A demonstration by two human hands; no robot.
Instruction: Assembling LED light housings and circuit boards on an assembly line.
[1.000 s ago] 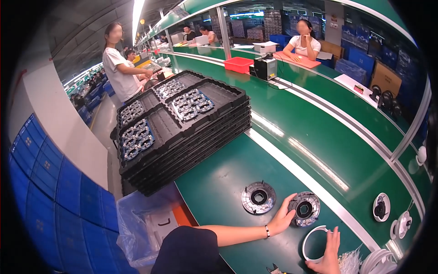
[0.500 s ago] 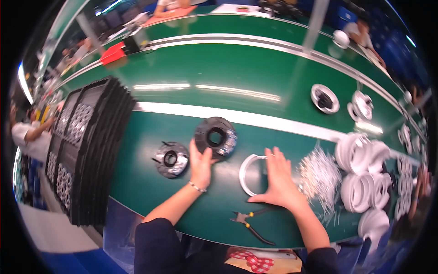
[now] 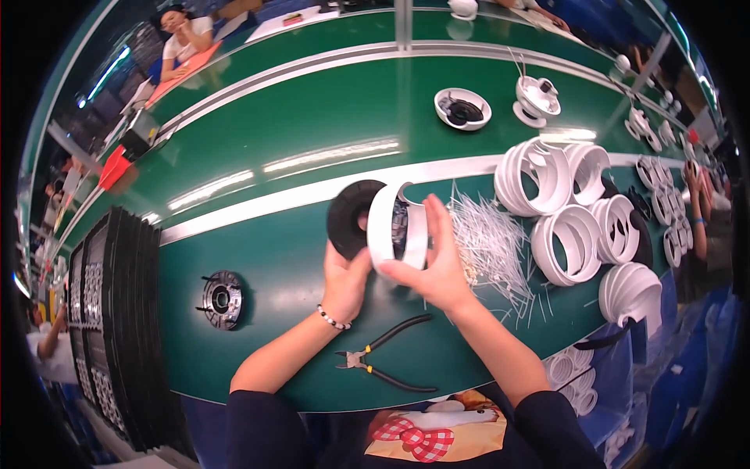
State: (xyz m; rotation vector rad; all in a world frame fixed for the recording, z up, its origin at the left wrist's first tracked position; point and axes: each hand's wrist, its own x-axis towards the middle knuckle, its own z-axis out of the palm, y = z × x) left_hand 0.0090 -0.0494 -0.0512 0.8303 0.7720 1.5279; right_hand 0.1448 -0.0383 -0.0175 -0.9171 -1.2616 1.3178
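Note:
My left hand (image 3: 346,285) grips a black round disc-shaped part (image 3: 349,215) with a hole in its middle, held up above the table. Closed on a white plastic ring-shaped housing (image 3: 381,227), my right hand (image 3: 440,270) holds it tilted right beside the disc. The ring overlaps the disc's right side, and I cannot tell whether they touch. Some dark, shiny parts show through the ring's opening. Below my hands lie diagonal cutters (image 3: 356,359) with black and yellow handles. Another black round part (image 3: 223,300) with a shiny face and prongs rests to the left.
A heap of thin white strips (image 3: 492,250), like cable ties, lies right of my hands. Beyond it stand stacked white ring housings (image 3: 535,176). Black trays (image 3: 117,313) pile up at the left. White assemblies (image 3: 462,109) sit across the table; a person (image 3: 187,43) sits at the far side.
My right hand has picked the white ring up off the table and brought it to the black disc in my left hand. The whole view has turned to the right.

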